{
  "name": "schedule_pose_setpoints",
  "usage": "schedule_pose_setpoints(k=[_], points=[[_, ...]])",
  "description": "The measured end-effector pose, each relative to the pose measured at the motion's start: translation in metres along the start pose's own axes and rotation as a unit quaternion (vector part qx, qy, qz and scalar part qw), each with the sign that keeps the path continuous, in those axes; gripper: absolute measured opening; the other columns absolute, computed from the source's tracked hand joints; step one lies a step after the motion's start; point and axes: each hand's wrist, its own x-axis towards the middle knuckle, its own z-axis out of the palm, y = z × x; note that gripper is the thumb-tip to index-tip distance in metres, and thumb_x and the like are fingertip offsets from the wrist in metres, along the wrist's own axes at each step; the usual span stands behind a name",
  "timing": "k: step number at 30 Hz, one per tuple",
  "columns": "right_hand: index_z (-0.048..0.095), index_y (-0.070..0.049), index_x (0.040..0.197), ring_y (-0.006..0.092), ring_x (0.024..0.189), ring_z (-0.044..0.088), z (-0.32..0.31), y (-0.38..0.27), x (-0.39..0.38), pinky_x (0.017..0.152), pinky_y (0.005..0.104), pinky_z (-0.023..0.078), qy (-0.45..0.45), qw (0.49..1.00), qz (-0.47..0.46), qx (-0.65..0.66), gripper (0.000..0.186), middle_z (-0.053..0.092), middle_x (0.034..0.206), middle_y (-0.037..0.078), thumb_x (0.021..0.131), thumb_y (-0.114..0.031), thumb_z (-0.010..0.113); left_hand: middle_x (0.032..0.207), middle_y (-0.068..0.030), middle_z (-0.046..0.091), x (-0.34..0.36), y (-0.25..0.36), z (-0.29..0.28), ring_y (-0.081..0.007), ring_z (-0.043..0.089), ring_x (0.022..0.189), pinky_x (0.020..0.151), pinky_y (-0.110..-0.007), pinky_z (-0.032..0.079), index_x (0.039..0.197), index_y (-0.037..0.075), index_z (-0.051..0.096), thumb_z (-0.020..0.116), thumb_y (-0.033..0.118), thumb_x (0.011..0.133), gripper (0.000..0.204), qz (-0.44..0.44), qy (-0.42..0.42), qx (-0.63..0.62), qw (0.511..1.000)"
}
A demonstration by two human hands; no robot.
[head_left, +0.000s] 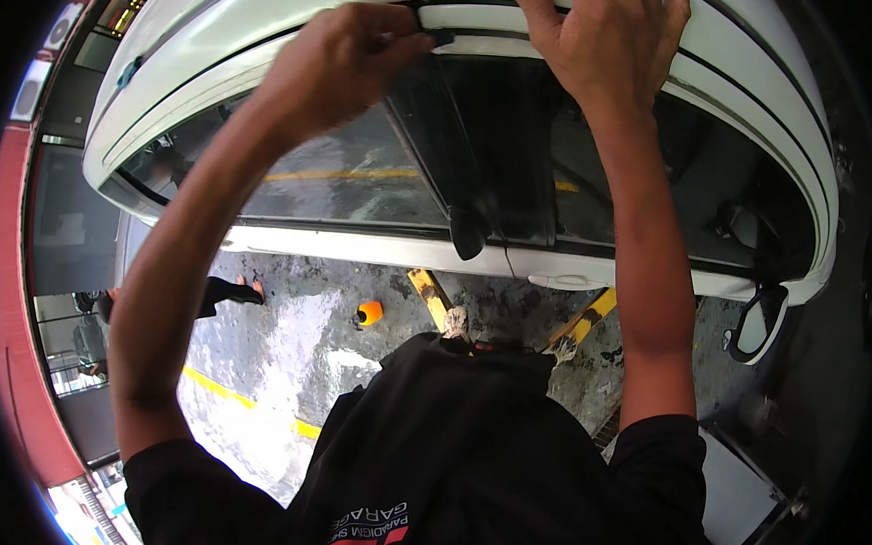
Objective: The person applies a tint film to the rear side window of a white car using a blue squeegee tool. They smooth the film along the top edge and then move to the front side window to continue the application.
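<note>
A white car (pixel 270 65) stands in front of me, side on, with dark windows. My left hand (pixel 333 67) is raised to the top of the door frame, its fingertips pinched on a black trim strip (pixel 433 40) that runs along the roof edge. My right hand (pixel 603 38) lies flat on the same edge just to the right, fingers spread, holding nothing. Below both hands the black door pillar (pixel 479 149) runs down between the two windows.
A side mirror (pixel 756 327) sticks out at the right and a white door handle (pixel 565 280) sits under the pillar. On the wet concrete floor (pixel 289 344) are yellow lift arms (pixel 430 296), an orange object (pixel 369 312) and another person's leg (pixel 229 289).
</note>
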Motion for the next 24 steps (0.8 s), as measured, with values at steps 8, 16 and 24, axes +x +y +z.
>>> schedule_pose_setpoints(k=[8, 16, 24], points=[[0.071, -0.004, 0.12, 0.0353, 0.119, 0.059, -0.008, 0.011, 0.005, 0.11, 0.0615, 0.036, -0.022, 0.999, -0.025, 0.019, 0.04, 0.064, 0.124, 0.017, 0.094, -0.034, 0.069, 0.067, 0.0016, 0.05, 0.001, -0.01, -0.004, -0.0067, 0.043, 0.061, 0.056, -0.029, 0.036, 0.099, 0.004, 0.071, 0.06, 0.032, 0.108, 0.031, -0.015, -0.005, -0.036, 0.999], [0.071, -0.005, 0.121, 0.0358, 0.119, 0.059, -0.007, 0.003, 0.002, 0.11, 0.0622, 0.036, -0.012, 1.0, -0.004, 0.017, 0.041, 0.064, 0.123, 0.016, 0.092, -0.033, 0.07, 0.069, -0.0024, 0.054, 0.002, 0.009, -0.001, -0.009, 0.046, 0.065, 0.059, -0.031, 0.039, 0.099, 0.001, 0.071, 0.063, 0.029, 0.106, 0.031, -0.051, 0.015, 0.007, 0.999], [0.071, -0.005, 0.121, 0.0351, 0.116, 0.06, -0.005, 0.002, 0.0, 0.11, 0.0617, 0.037, 0.005, 1.0, -0.011, -0.007, 0.039, 0.064, 0.12, 0.016, 0.094, -0.032, 0.069, 0.069, -0.0024, 0.052, 0.005, 0.006, 0.002, -0.0091, 0.044, 0.063, 0.058, -0.033, 0.039, 0.1, 0.001, 0.071, 0.063, 0.029, 0.106, 0.03, -0.001, 0.038, 0.071, 0.997]])
